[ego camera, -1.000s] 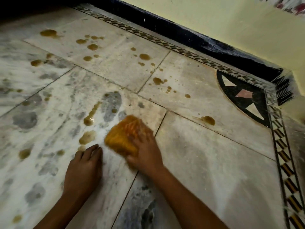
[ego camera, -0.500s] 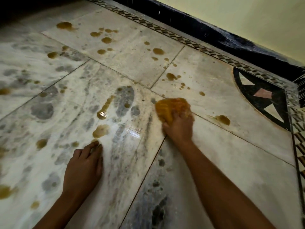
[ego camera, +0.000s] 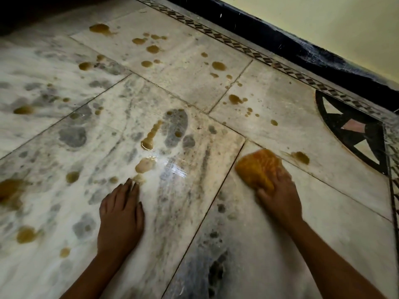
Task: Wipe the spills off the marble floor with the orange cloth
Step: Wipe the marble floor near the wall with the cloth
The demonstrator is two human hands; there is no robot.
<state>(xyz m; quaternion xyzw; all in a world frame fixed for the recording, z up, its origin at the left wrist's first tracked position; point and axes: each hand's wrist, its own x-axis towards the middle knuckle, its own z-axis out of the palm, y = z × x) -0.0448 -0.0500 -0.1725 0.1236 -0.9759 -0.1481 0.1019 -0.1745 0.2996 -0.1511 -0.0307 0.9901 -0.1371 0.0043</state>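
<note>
My right hand [ego camera: 280,195] presses a bunched orange cloth [ego camera: 258,167] onto the marble floor [ego camera: 269,244], just right of a tile joint. A brown spill [ego camera: 301,157] lies a short way beyond the cloth to the right. My left hand [ego camera: 121,214] rests flat on the floor, fingers together, holding nothing; its fingertips touch a small pale spill [ego camera: 145,165]. A long brown streak [ego camera: 151,137] lies further ahead, and several brown drops [ego camera: 218,65] dot the far tiles. A wet sheen [ego camera: 174,169] shows between my hands.
A black skirting [ego camera: 302,48] and a yellow wall run along the far right. A patterned inlay border [ego camera: 237,45] follows the wall, and a black fan-shaped inlay [ego camera: 354,130] fills the corner. More brown puddles [ego camera: 10,190] lie at the left.
My right hand has swept the cloth from beside my left hand out to the right across the tile joint, then slightly back toward me. My left hand stays planted. The view shifted.
</note>
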